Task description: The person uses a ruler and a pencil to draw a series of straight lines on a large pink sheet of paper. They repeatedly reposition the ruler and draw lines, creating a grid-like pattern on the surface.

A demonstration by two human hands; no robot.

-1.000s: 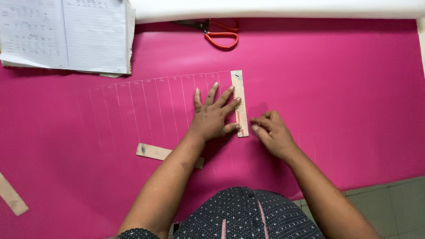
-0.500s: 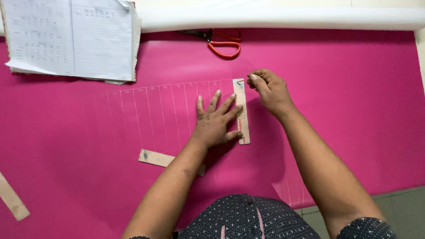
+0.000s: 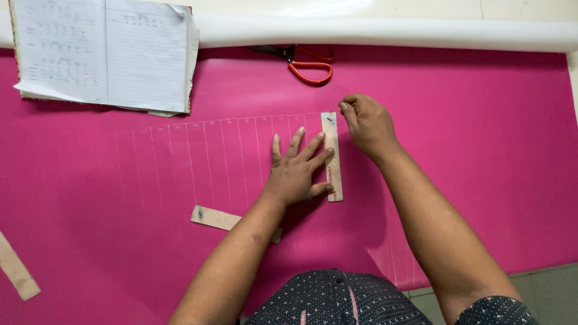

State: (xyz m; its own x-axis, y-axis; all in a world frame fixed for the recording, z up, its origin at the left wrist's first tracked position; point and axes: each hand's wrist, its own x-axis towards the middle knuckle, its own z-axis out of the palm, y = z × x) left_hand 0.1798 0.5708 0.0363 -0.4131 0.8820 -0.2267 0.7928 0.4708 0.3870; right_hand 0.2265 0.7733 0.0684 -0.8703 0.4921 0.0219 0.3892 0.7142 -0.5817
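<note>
Left hand (image 3: 296, 173) spread flat, pinning wooden ruler (image 3: 332, 156) upright on pink sheet (image 3: 481, 150) – right hand (image 3: 367, 123) pinched at ruler's top corner, marker hidden; ruling parallel lines, steady ruler needed.

Smooth, faintly glossy pink sheet (image 3: 481, 150); matt, seemingly wooden ruler (image 3: 333, 156); paper notebook (image 3: 102, 54)

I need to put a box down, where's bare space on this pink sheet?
Bare: the pink sheet right of the right hand, and the lower left between the open notebook and wooden strip. Crowded: around the ruler under the left hand.
</note>
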